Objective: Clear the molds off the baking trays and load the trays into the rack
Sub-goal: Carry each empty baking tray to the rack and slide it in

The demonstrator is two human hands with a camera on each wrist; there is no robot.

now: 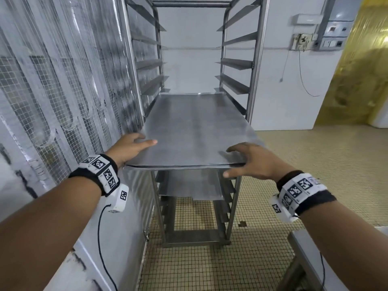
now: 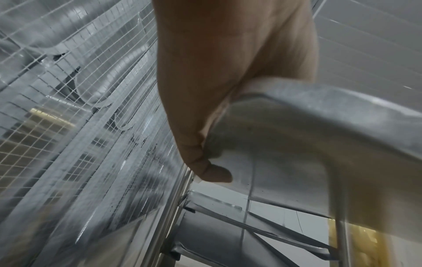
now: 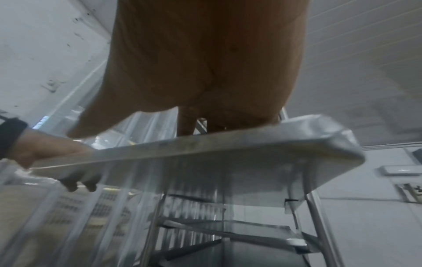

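A bare steel baking tray (image 1: pixel 193 131) lies partly inside the tall steel rack (image 1: pixel 257 59), resting on a middle pair of runners with its near end sticking out toward me. My left hand (image 1: pixel 134 148) grips the near-left corner, thumb on top and fingers curled beneath. At the near-right corner my right hand (image 1: pixel 241 162) holds the edge, fingers on top and thumb under. In the right wrist view the tray (image 3: pixel 228 153) shows from below, with my right hand (image 3: pixel 194 117) above it and my left hand (image 3: pixel 57 155) at its far corner. The left wrist view shows my left hand (image 2: pixel 217 108) on the tray's corner (image 2: pixel 308 130). No molds are in view.
A second tray (image 1: pixel 193 185) sits on lower runners in the rack. A clear plastic strip curtain over wire mesh (image 1: pixel 52 91) runs close along the left. A steel table corner (image 1: pixel 310 248) juts in at the lower right. Tiled floor (image 1: pixel 315 164) spreads to the right.
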